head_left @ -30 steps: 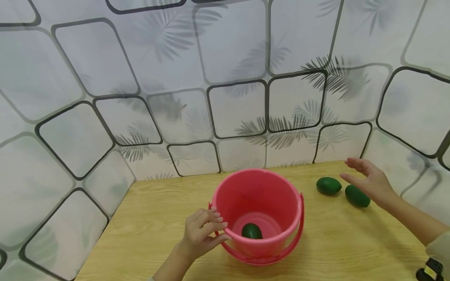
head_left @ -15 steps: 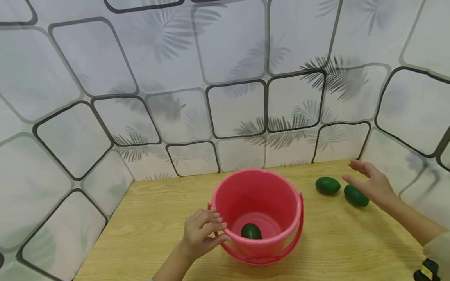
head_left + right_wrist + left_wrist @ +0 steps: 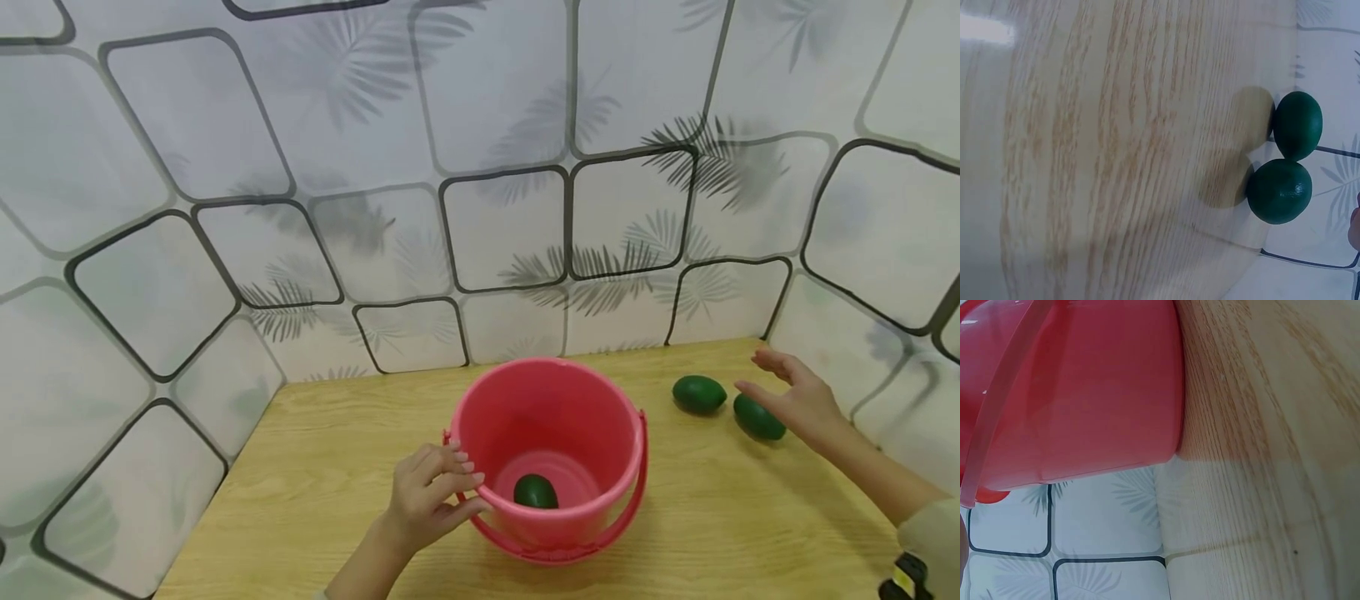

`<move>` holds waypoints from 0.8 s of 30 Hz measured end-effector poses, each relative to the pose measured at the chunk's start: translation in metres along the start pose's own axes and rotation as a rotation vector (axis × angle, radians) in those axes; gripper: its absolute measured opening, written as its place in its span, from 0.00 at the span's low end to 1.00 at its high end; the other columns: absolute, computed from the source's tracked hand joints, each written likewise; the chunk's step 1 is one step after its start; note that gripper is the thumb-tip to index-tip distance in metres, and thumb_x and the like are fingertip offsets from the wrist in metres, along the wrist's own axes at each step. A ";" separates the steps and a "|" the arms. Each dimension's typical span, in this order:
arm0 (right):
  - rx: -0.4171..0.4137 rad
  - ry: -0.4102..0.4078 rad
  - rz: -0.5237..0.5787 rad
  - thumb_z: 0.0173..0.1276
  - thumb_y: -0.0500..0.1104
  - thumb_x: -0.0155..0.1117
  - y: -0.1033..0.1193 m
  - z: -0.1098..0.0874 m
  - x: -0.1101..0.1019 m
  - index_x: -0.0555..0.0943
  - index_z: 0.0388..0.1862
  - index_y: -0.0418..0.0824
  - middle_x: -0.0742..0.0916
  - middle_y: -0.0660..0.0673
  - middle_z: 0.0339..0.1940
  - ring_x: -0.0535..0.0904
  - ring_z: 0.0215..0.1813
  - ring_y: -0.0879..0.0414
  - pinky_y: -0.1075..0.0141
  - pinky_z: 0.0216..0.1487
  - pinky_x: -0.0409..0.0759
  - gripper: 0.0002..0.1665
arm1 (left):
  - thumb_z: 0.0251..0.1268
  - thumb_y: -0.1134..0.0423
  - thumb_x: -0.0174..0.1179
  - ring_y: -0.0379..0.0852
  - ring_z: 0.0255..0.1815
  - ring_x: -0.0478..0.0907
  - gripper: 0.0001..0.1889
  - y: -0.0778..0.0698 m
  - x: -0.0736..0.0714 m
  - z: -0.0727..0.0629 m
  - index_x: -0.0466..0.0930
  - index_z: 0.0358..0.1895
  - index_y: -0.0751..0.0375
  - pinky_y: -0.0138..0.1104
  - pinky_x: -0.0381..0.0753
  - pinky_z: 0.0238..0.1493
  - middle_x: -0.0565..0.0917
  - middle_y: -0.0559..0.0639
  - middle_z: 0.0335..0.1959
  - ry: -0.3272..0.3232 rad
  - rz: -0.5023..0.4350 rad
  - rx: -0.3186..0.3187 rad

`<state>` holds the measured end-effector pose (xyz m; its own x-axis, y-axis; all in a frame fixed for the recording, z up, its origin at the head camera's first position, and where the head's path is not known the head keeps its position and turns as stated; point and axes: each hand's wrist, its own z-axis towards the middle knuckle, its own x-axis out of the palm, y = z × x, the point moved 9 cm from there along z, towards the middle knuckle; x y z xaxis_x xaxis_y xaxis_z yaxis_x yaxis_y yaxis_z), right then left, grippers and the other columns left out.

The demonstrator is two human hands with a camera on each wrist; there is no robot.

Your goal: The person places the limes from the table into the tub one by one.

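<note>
A pink bucket (image 3: 551,533) with its handle folded down stands on the table, and one dark green, egg-shaped fruit (image 3: 536,492) lies on its floor. At the bucket's left rim my left hand (image 3: 431,496) holds on, fingers over the edge and thumb at the near side. The bucket's outer wall (image 3: 1110,387) fills much of the left wrist view. My right hand (image 3: 802,404) hovers with fingers apart, beside and partly over a smooth green fruit (image 3: 757,417) on the table. Another such fruit (image 3: 699,394) lies just left of it. The right hand holds nothing.
A light wood-grain table (image 3: 330,467) carries everything. Patterned wall covering (image 3: 502,233) rises along its back edge and at both sides. The right sleeve (image 3: 930,542) and a black-and-yellow item (image 3: 903,577) at the wrist show at lower right.
My right hand has shifted slightly right and down, closer to the right-hand fruit. The left hand, the bucket and the fruits stay where they were.
</note>
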<state>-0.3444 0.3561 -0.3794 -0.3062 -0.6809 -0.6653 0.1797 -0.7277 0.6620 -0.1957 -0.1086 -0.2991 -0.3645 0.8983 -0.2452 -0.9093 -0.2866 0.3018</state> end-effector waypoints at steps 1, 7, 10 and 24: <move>0.000 0.006 0.008 0.66 0.50 0.63 -0.001 0.000 0.001 0.62 0.67 0.28 0.70 0.24 0.63 0.63 0.60 0.28 0.36 0.55 0.64 0.40 | 0.62 0.50 0.61 0.44 0.24 0.77 0.19 0.000 0.000 0.000 0.83 0.22 0.63 0.34 0.85 0.31 0.79 0.53 0.22 0.001 -0.001 -0.001; 0.009 0.000 0.002 0.66 0.52 0.63 -0.009 0.000 0.003 0.62 0.67 0.28 0.71 0.24 0.63 0.64 0.59 0.28 0.37 0.56 0.63 0.40 | 0.62 0.50 0.61 0.44 0.25 0.77 0.19 0.000 -0.001 0.001 0.83 0.23 0.63 0.34 0.85 0.34 0.79 0.53 0.22 -0.001 0.000 -0.002; 0.007 -0.017 -0.007 0.66 0.51 0.63 -0.013 -0.001 0.004 0.63 0.66 0.28 0.72 0.24 0.61 0.65 0.58 0.29 0.37 0.54 0.64 0.39 | 0.62 0.50 0.61 0.44 0.25 0.77 0.20 0.000 -0.001 0.002 0.83 0.22 0.63 0.34 0.85 0.34 0.79 0.53 0.22 -0.006 -0.002 -0.001; 0.043 -0.003 0.017 0.68 0.52 0.61 -0.034 -0.002 0.014 0.59 0.68 0.26 0.69 0.21 0.62 0.62 0.60 0.26 0.35 0.53 0.64 0.42 | 0.62 0.50 0.61 0.44 0.25 0.77 0.19 0.001 0.000 -0.002 0.83 0.23 0.63 0.34 0.85 0.34 0.79 0.53 0.23 0.001 -0.007 -0.014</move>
<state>-0.3531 0.3715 -0.4121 -0.3066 -0.6927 -0.6528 0.1449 -0.7118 0.6873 -0.1967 -0.1099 -0.3007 -0.3587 0.8999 -0.2480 -0.9144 -0.2852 0.2873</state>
